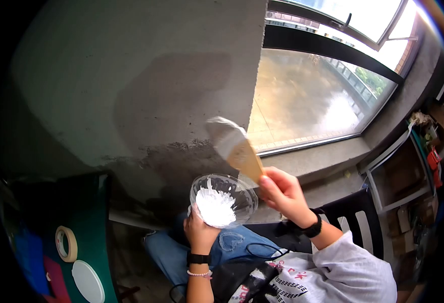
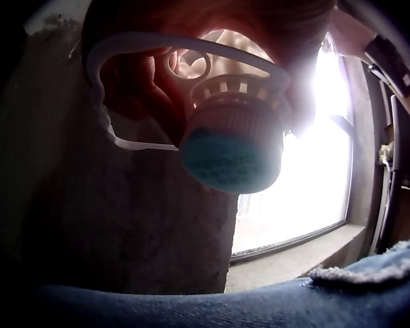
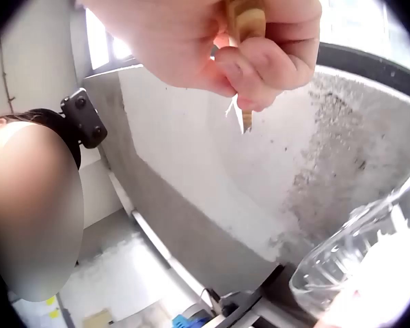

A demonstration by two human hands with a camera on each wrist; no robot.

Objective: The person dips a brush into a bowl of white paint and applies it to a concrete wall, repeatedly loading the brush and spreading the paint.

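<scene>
My left hand (image 1: 201, 233) grips a clear plastic container (image 1: 249, 204) with white paste (image 1: 216, 207) inside. From below, in the left wrist view, the container shows a teal cap (image 2: 231, 160) and a white loop handle (image 2: 140, 42), with the fingers (image 2: 147, 92) of that hand curled beside it. Above and right of the container, my right hand (image 1: 287, 197) pinches the wooden handle (image 1: 249, 164) of a scraper. The scraper's wide blade (image 1: 227, 136) tilts up to the left, in front of the wall, with whitish material along its edge.
A grey wall (image 1: 146, 91) with a darker, rough patch stands ahead, beside a window (image 1: 308, 101) and its sill (image 1: 328, 159). At the lower left, a green surface (image 1: 88, 212) carries a tape roll (image 1: 66, 244) and a white lid (image 1: 88, 282). Shelves (image 1: 404, 202) stand at the right.
</scene>
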